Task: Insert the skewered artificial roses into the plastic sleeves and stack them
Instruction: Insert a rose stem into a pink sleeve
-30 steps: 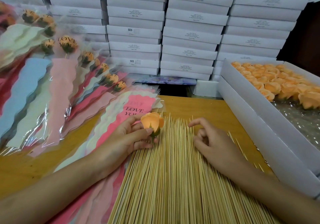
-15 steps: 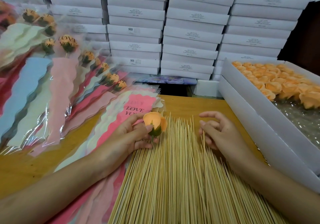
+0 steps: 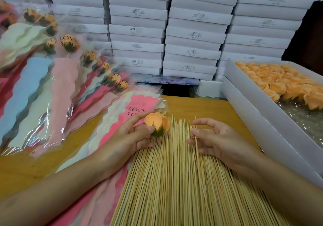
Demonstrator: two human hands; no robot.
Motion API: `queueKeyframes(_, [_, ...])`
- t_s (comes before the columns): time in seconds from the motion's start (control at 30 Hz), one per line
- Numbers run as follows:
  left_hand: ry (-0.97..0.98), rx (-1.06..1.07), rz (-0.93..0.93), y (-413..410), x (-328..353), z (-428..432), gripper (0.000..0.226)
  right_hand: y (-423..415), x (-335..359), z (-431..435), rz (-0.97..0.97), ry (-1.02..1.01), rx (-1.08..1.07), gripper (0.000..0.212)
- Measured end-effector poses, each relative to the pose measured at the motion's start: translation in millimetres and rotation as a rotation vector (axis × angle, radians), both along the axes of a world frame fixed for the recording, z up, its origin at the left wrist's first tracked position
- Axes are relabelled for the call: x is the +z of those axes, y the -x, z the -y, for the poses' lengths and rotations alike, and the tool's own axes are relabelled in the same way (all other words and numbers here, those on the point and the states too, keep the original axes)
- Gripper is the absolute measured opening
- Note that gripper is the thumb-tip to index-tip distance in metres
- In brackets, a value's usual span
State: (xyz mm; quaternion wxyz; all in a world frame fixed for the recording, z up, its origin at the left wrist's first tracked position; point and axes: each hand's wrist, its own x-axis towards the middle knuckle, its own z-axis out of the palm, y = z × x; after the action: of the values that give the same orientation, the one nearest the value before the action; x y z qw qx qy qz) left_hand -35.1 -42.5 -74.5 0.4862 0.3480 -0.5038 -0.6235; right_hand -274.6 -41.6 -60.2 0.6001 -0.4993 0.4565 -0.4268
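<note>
My left hand (image 3: 132, 136) pinches an orange artificial rose head (image 3: 157, 123) by its green base, just above the far end of a wide pile of bamboo skewers (image 3: 174, 182). A short way to the right, my right hand (image 3: 215, 138) pinches a single skewer (image 3: 196, 143) between thumb and fingers, its tip raised off the pile. Under my left hand lies a stack of plastic sleeves (image 3: 122, 120), the top one pink and printed "LOVE YOU". Finished sleeved roses (image 3: 57, 86) lie fanned out on the left.
A white box of loose orange rose heads (image 3: 279, 84) stands at the right, its wall (image 3: 258, 120) close beside my right forearm. A wall of stacked white boxes (image 3: 192, 33) fills the back. Bare wooden table (image 3: 201, 106) shows beyond the skewers.
My right hand has moved left over the skewer tips and picked one skewer up between its fingers. My left hand has kept the rose head in nearly the same spot.
</note>
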Motion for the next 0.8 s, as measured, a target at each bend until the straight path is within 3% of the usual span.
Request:
queueKeyframes(0.23, [0.013,-0.013,0.008,-0.9,-0.2,-0.1,0.053,-1.8,2.0,-3.5,0.064,0.0,-0.01,0.027])
queueKeyframes(0.5, [0.016,-0.014,0.015,0.4,-0.5,0.4,0.055,-1.1,-0.8,-2.1,0.15,-0.05,-0.028,0.037])
queueKeyframes(0.63, [0.017,-0.005,0.015,1.3,-0.8,0.2,0.055,-4.0,-0.9,-2.2,0.268,-0.082,-0.043,0.042])
queueKeyframes(0.8, [0.023,-0.008,0.011,1.4,-0.5,-0.1,0.054,-6.2,3.0,-3.6,0.555,-0.212,-0.076,0.043])
